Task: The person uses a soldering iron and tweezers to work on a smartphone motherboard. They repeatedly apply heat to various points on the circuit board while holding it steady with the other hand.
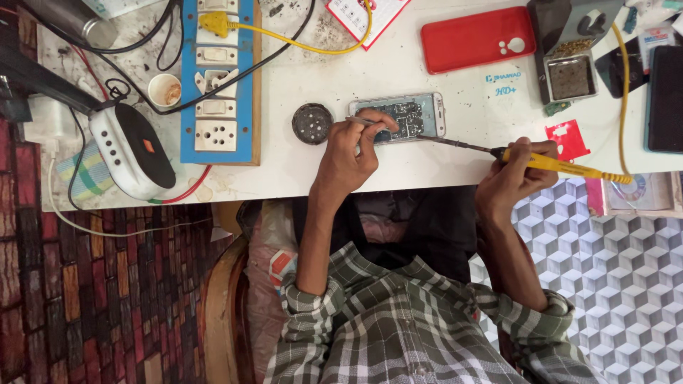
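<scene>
On the worktop (441, 153), the opened phone (413, 115) is lying under the left hand (350, 153) pinching tweezers (363, 121); the right hand (514, 174) is gripping a soldering iron (548, 163) just beside it.

A white, scuffed and stained worktop (427, 160) fills the upper part of the view, evenly lit with only soft shadows, its near edge running straight across the middle. Below it on one side the floor is covered with a dark brick-patterned surface in reds, browns and ochres (107, 299), and on the other side with a grey and white covering printed with cube shapes (612, 270). A curved brown wooden chair edge (220, 306) shows beneath the worktop, beside the brick pattern.
</scene>
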